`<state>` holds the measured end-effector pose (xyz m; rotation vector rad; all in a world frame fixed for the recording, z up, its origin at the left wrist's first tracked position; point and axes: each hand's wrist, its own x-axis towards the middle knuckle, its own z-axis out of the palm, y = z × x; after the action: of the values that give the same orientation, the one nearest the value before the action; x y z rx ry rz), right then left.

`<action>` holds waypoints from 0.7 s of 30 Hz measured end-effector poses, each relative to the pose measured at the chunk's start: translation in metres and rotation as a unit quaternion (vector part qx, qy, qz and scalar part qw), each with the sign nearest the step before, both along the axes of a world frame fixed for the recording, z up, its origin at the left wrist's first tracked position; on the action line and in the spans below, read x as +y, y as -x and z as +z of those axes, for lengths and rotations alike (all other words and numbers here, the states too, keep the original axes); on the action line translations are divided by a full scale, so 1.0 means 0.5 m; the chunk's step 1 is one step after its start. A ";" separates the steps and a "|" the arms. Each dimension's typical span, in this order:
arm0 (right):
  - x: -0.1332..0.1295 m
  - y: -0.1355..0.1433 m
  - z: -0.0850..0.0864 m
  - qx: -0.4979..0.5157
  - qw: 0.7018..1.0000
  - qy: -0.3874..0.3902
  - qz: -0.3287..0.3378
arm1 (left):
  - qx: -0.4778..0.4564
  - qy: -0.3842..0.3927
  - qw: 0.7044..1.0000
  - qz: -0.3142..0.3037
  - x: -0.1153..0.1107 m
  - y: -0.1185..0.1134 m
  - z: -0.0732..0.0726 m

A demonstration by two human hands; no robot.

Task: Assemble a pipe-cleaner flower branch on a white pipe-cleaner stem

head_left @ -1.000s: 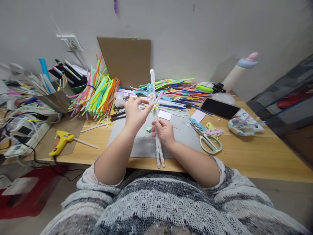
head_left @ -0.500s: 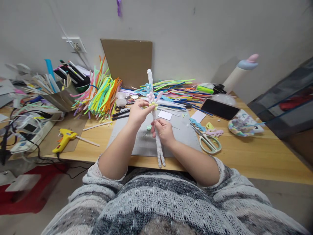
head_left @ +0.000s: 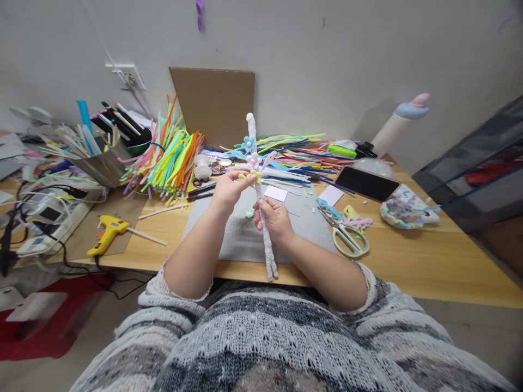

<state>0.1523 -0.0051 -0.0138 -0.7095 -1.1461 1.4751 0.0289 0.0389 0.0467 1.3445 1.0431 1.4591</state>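
A white fuzzy stem [head_left: 265,231] stands nearly upright between my hands, its lower end split in two. Up its length sit a blue flower [head_left: 248,144], a pink flower [head_left: 254,160] and a yellow flower [head_left: 256,175], with a pink leaf shape beside them. My left hand [head_left: 227,189] pinches the yellow flower at the stem. Lower down, my right hand [head_left: 274,218] has its fingers closed round the stem. Behind it, a small green piece [head_left: 249,214] lies on the grey mat [head_left: 237,239].
Scissors [head_left: 350,239] lie right of the mat, near a phone [head_left: 368,183]. A yellow glue gun [head_left: 108,234] rests at the left. Bundled pipe cleaners [head_left: 171,163], loose ones and a cardboard sheet [head_left: 216,103] stand or lie behind. A bottle [head_left: 392,128] is at the back right.
The stem has turned slightly, so its blue and pink flowers face me more, and its lower end has shifted a little right. My left fingers have shifted slightly at the yellow flower.
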 end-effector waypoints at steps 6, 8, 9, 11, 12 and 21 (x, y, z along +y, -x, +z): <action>0.000 0.000 0.000 0.004 1.000 -0.018 -0.004 | -0.011 0.036 0.999 -0.002 -0.009 -0.006 0.004; -0.001 0.000 0.001 0.001 1.000 -0.014 -0.007 | 0.000 0.022 1.000 -0.005 -0.014 -0.009 0.003; -0.001 0.001 0.001 -0.002 1.000 -0.010 -0.008 | 0.008 0.014 1.000 -0.004 -0.017 -0.010 0.002; -0.001 0.001 0.002 -0.009 1.000 -0.003 -0.013 | 0.018 0.005 1.000 0.003 -0.020 -0.012 0.000; -0.001 0.001 0.003 -0.010 1.000 -0.001 -0.015 | 0.013 0.006 1.000 0.011 -0.021 -0.012 -0.002; 0.004 -0.002 0.002 0.002 1.000 0.014 -0.018 | -0.034 0.029 0.999 0.019 -0.025 -0.004 -0.010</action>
<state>0.1532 -0.0031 -0.0127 -0.7436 -1.1055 1.4639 0.0310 0.0262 0.0420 1.2333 1.0639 1.4811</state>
